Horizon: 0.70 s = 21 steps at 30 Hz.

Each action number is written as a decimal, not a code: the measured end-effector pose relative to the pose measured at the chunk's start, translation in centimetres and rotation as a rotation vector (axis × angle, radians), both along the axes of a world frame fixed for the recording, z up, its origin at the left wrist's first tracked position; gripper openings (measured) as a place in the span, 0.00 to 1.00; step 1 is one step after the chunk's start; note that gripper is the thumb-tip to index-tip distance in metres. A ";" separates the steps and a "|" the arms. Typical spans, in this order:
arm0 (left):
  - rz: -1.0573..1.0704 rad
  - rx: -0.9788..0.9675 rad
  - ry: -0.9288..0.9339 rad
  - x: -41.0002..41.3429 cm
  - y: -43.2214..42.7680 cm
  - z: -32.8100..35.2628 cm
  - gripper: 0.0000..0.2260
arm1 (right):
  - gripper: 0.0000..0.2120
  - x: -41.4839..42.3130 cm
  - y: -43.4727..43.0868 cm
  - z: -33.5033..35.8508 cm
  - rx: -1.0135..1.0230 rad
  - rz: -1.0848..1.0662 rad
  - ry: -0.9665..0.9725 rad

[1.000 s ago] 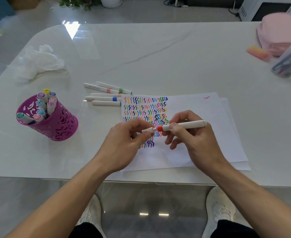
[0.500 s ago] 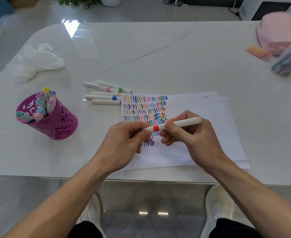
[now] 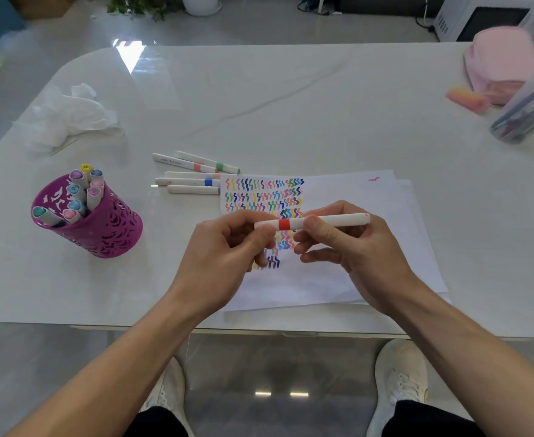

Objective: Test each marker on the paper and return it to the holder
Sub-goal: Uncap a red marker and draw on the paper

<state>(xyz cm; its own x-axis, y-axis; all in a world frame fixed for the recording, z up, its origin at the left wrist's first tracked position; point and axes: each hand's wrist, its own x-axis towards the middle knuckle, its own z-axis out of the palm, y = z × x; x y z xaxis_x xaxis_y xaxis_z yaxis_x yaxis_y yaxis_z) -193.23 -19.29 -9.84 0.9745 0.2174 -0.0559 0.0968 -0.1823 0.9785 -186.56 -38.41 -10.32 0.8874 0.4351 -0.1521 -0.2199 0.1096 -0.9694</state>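
Observation:
A white marker with a red band (image 3: 328,221) lies level above the paper (image 3: 354,197), held at both ends. My right hand (image 3: 351,250) grips its barrel with thumb on top. My left hand (image 3: 224,257) pinches the cap end, and the cap sits flush against the red band. The paper carries rows of coloured squiggles. A purple cut-out holder (image 3: 101,225) stands at the left with several capped markers upright in it. Several white markers (image 3: 193,175) lie loose on the table just left of the paper's top corner.
Crumpled white plastic (image 3: 67,118) lies at the far left. A pink pouch (image 3: 502,61), an orange-pink eraser (image 3: 467,99) and a clear tube of pens (image 3: 524,115) sit at the far right. The table's front edge (image 3: 70,324) runs just below my wrists.
The gap by the red band has closed: my left hand pushed the cap onto the marker. Both hands rose slightly above the paper.

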 end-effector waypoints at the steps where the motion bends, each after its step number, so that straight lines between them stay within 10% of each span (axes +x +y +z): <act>1: 0.026 -0.047 -0.011 0.0 -0.1 0.3 0.05 | 0.14 0.2 -0.1 0.1 -0.015 0.009 0.010; 12: 0.353 -0.085 -0.224 0.2 1.4 2.1 0.03 | 0.03 0.8 -0.2 -1.8 -0.472 -0.183 -0.349; 21: 0.313 0.628 -0.549 -1.1 1.9 3.1 0.13 | 0.04 0.8 -0.4 -3.4 -0.919 -0.012 -0.754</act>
<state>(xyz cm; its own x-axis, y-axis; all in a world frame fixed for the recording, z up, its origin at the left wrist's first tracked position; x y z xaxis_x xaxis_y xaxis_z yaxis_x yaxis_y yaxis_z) -194.28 -17.35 -6.75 0.7197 0.3117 0.6203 -0.2209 -0.7443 0.6303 -185.79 -38.85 -13.71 0.8903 0.4265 0.1597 0.4359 -0.6963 -0.5702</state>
